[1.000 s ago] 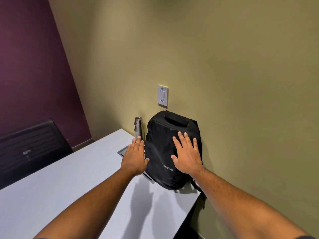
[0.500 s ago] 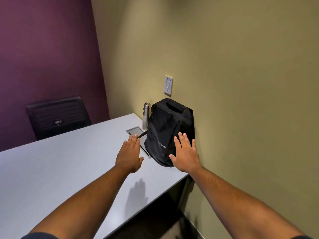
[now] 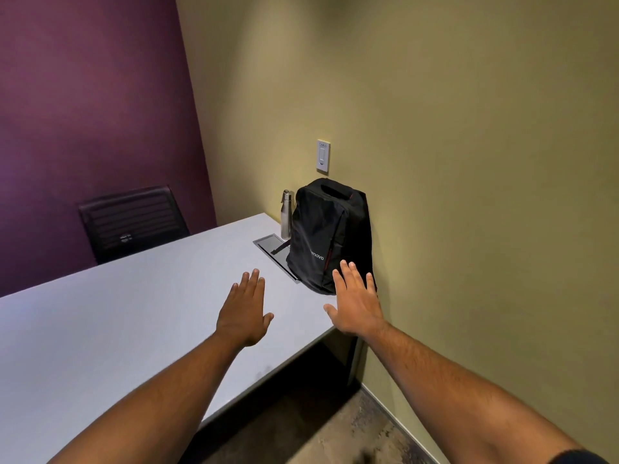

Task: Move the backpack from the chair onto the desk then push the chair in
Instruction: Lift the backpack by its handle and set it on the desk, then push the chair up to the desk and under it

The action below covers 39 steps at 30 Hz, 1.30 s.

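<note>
A black backpack point(image 3: 326, 236) stands upright on the grey desk point(image 3: 110, 323), at its far right end against the olive wall. My left hand point(image 3: 244, 313) hovers flat over the desk, fingers apart, holding nothing, a short way in front of the backpack. My right hand point(image 3: 356, 301) is also flat and spread, its fingertips overlapping the backpack's lower right corner in view; I cannot tell whether they touch. A black chair point(image 3: 130, 221) stands behind the desk's far side by the purple wall. No other chair shows.
A steel bottle point(image 3: 286, 214) stands left of the backpack by the wall. A metal cable hatch point(image 3: 269, 244) is set into the desk beside it. A wall switch point(image 3: 323, 156) sits above the backpack. Carpeted floor point(image 3: 335, 430) shows below the desk's near edge.
Both hands have come off the backpack and drawn back toward me. The view has pulled away and turned left, so more of the desk and the far chair shows.
</note>
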{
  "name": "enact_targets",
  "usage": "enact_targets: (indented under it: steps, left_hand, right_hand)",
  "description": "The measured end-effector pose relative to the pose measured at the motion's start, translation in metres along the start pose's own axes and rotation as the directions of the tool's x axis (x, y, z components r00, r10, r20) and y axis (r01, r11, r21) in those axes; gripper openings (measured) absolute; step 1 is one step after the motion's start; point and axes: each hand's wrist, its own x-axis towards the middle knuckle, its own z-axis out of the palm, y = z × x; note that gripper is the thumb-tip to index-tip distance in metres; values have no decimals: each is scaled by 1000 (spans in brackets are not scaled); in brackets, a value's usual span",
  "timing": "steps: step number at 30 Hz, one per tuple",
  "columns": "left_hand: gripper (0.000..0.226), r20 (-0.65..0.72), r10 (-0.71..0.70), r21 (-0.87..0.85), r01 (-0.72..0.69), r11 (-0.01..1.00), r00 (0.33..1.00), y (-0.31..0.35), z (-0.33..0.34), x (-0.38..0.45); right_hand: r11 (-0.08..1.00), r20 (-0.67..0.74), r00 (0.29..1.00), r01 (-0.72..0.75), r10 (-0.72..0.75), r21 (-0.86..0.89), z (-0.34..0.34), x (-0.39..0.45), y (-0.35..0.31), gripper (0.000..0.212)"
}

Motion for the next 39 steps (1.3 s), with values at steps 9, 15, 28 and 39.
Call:
enact_targets:
  steps: [9,15,28,39]
  left_hand:
    - [87,-13,98,-25,-98,995,995,-30,-2,-120]
    - [88,-12,109,-10,-109,994,994,-48,0,-199]
    - [90,-47,77,-57,-80,995,996,-64,-1,-356]
    - [89,-33,77,-58,-79,995,996,-71,-15,-499]
  right_hand:
    - [998,-27,998,-52,52,-27,1,-118,-68,89]
    - [996,-22,997,-75,74,-39,-1,-193,-103,91]
    - [1000,0,1000,-20,20,-18,-12,-342,-155,92]
    - [1000,6,1000,-1,1,17,-31,-465,-215,89]
